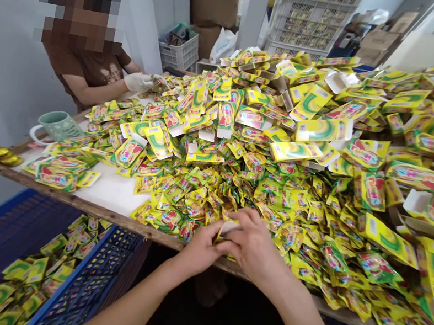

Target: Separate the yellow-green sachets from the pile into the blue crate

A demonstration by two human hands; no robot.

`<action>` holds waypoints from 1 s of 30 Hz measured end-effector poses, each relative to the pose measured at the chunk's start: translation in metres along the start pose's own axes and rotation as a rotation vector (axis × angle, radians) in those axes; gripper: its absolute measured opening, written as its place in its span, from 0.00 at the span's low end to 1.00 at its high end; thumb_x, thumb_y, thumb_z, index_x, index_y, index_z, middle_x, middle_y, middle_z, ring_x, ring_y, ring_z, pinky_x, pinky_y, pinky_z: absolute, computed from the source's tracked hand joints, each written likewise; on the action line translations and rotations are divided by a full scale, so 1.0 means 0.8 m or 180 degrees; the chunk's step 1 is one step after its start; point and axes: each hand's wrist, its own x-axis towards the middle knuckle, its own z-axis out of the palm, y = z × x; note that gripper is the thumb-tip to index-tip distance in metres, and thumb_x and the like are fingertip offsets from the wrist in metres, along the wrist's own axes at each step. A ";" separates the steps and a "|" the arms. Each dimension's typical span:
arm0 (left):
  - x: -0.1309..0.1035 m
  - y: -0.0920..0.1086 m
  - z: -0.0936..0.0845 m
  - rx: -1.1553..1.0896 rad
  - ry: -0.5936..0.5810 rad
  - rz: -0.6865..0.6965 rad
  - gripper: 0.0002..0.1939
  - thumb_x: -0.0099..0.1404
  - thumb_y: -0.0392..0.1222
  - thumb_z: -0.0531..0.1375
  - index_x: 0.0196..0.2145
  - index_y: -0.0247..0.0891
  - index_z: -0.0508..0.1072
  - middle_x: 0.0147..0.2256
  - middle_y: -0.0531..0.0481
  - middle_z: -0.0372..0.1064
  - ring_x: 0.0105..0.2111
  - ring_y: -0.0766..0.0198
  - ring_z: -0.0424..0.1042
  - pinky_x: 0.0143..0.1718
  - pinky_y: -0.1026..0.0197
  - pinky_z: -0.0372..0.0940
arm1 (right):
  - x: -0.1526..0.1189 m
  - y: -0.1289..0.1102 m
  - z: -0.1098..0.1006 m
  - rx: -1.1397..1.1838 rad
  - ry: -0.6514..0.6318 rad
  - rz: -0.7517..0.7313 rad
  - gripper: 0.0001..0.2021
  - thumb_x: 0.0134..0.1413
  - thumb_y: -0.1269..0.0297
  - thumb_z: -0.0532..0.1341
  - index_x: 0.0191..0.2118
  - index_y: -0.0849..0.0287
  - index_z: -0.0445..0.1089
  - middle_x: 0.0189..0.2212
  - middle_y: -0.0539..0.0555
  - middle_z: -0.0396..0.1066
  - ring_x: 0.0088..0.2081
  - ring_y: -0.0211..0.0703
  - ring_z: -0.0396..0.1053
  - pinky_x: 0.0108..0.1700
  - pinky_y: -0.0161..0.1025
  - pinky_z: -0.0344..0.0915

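Close to the front edge of the table, my left hand (200, 247) and my right hand (255, 243) are closed around a small carton (229, 228). Its pale flap shows between my fingers, while most of its body is hidden by them. Directly beyond my hands lies a heap of small yellow and green candy sachets (194, 195). Behind and to the right, many yellow printed cartons (325, 131) are piled up, some with white end flaps open.
Blue crates (66, 276) holding filled cartons stand below the table edge (80, 200). A green mug (59, 126) and a gold ornament (2, 154) sit at the left corner. Across the table, a co-worker's gloved hand (139, 82) touches the pile. White crates (305, 18) are stacked behind.
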 end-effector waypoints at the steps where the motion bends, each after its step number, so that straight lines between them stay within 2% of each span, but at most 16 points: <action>1: 0.000 0.000 -0.001 -0.0002 -0.0029 0.0003 0.15 0.58 0.41 0.64 0.43 0.36 0.73 0.39 0.49 0.72 0.42 0.58 0.69 0.45 0.61 0.62 | -0.007 0.001 0.005 0.0137 0.0062 0.0039 0.06 0.55 0.64 0.63 0.30 0.54 0.77 0.46 0.59 0.71 0.50 0.53 0.63 0.51 0.53 0.63; 3: -0.002 0.000 -0.003 -0.0119 -0.0060 -0.0052 0.16 0.60 0.45 0.62 0.45 0.36 0.72 0.41 0.48 0.72 0.43 0.58 0.68 0.45 0.61 0.62 | -0.022 0.004 0.013 0.0645 0.0505 0.0410 0.08 0.57 0.63 0.60 0.37 0.53 0.77 0.46 0.58 0.71 0.50 0.51 0.65 0.51 0.51 0.64; 5: -0.005 0.002 -0.004 -0.0286 -0.0059 -0.0199 0.17 0.65 0.48 0.58 0.47 0.37 0.73 0.43 0.48 0.72 0.44 0.58 0.68 0.47 0.61 0.61 | -0.036 0.007 0.023 0.1405 0.1101 0.1167 0.10 0.57 0.60 0.60 0.42 0.53 0.76 0.42 0.57 0.72 0.43 0.48 0.69 0.43 0.46 0.69; 7: -0.008 0.005 -0.005 -0.0455 -0.0039 -0.0388 0.17 0.67 0.50 0.54 0.45 0.38 0.75 0.43 0.48 0.73 0.45 0.59 0.68 0.49 0.60 0.60 | -0.045 0.009 0.033 0.2371 0.1470 0.1929 0.11 0.52 0.56 0.64 0.39 0.54 0.76 0.36 0.55 0.73 0.34 0.44 0.70 0.32 0.40 0.70; 9: -0.010 0.010 -0.007 -0.0505 -0.0036 -0.0496 0.17 0.68 0.50 0.54 0.43 0.39 0.77 0.41 0.49 0.74 0.44 0.59 0.69 0.50 0.60 0.60 | -0.046 0.011 0.043 0.3210 0.1620 0.2262 0.11 0.46 0.56 0.68 0.35 0.56 0.76 0.31 0.52 0.73 0.28 0.40 0.68 0.26 0.35 0.67; 12: -0.012 0.018 -0.013 -0.0220 -0.0145 -0.0460 0.13 0.65 0.48 0.59 0.42 0.40 0.78 0.40 0.49 0.75 0.42 0.60 0.69 0.48 0.60 0.60 | -0.044 0.010 0.051 0.3787 0.1681 0.2141 0.09 0.46 0.59 0.68 0.34 0.57 0.77 0.28 0.50 0.72 0.27 0.36 0.66 0.29 0.33 0.66; 14: -0.012 0.022 -0.020 -0.0181 -0.0063 -0.0522 0.11 0.61 0.45 0.62 0.40 0.40 0.79 0.39 0.49 0.75 0.41 0.59 0.70 0.48 0.60 0.61 | -0.042 0.007 0.052 0.3971 0.1537 0.1997 0.09 0.47 0.60 0.68 0.36 0.56 0.77 0.31 0.51 0.73 0.30 0.36 0.67 0.34 0.34 0.67; 17: -0.009 0.023 -0.030 -0.0831 0.0172 -0.0867 0.11 0.56 0.40 0.67 0.39 0.39 0.79 0.39 0.49 0.76 0.42 0.60 0.71 0.48 0.61 0.62 | -0.039 0.001 0.050 0.4066 0.1210 0.1829 0.09 0.43 0.64 0.69 0.35 0.54 0.77 0.32 0.50 0.73 0.34 0.38 0.68 0.38 0.35 0.66; 21: -0.005 0.024 -0.034 -0.1578 -0.0115 -0.1194 0.18 0.51 0.34 0.68 0.42 0.39 0.77 0.41 0.48 0.75 0.42 0.63 0.72 0.46 0.63 0.63 | -0.032 -0.006 0.040 0.4177 0.0532 0.1608 0.08 0.44 0.62 0.68 0.34 0.56 0.76 0.31 0.49 0.70 0.27 0.34 0.63 0.28 0.31 0.61; 23: -0.002 0.027 -0.032 -0.1663 -0.0164 -0.1205 0.18 0.51 0.33 0.68 0.42 0.38 0.76 0.40 0.48 0.75 0.41 0.64 0.72 0.45 0.64 0.63 | -0.029 -0.008 0.036 0.4036 0.0425 0.1603 0.09 0.44 0.62 0.67 0.34 0.58 0.76 0.32 0.51 0.70 0.29 0.36 0.64 0.30 0.32 0.61; 25: 0.001 0.030 -0.026 -0.1646 -0.0227 -0.1210 0.18 0.52 0.33 0.68 0.42 0.38 0.76 0.40 0.48 0.74 0.40 0.65 0.72 0.43 0.65 0.64 | -0.025 -0.007 0.036 0.3815 0.0583 0.1732 0.07 0.42 0.64 0.67 0.31 0.59 0.74 0.29 0.49 0.70 0.31 0.37 0.64 0.32 0.33 0.61; 27: 0.006 0.031 -0.017 -0.1604 -0.0294 -0.1126 0.20 0.52 0.33 0.69 0.44 0.37 0.75 0.42 0.46 0.74 0.41 0.63 0.71 0.44 0.65 0.64 | -0.021 -0.003 0.040 0.3547 0.0854 0.1932 0.03 0.40 0.68 0.64 0.26 0.60 0.71 0.23 0.46 0.66 0.27 0.34 0.61 0.30 0.31 0.58; 29: 0.013 0.028 -0.007 -0.1544 -0.0162 -0.0919 0.19 0.53 0.36 0.69 0.43 0.36 0.75 0.43 0.45 0.74 0.43 0.62 0.71 0.46 0.63 0.63 | -0.016 0.002 0.047 0.3247 0.1212 0.2108 0.01 0.38 0.71 0.61 0.22 0.60 0.68 0.18 0.44 0.60 0.23 0.32 0.56 0.26 0.30 0.55; 30: 0.016 0.025 -0.003 -0.1473 0.0017 -0.0789 0.17 0.54 0.38 0.68 0.42 0.36 0.76 0.42 0.45 0.74 0.43 0.61 0.71 0.46 0.63 0.63 | -0.014 0.004 0.049 0.3102 0.1368 0.2154 0.01 0.38 0.72 0.61 0.22 0.60 0.68 0.18 0.45 0.60 0.22 0.32 0.56 0.24 0.30 0.54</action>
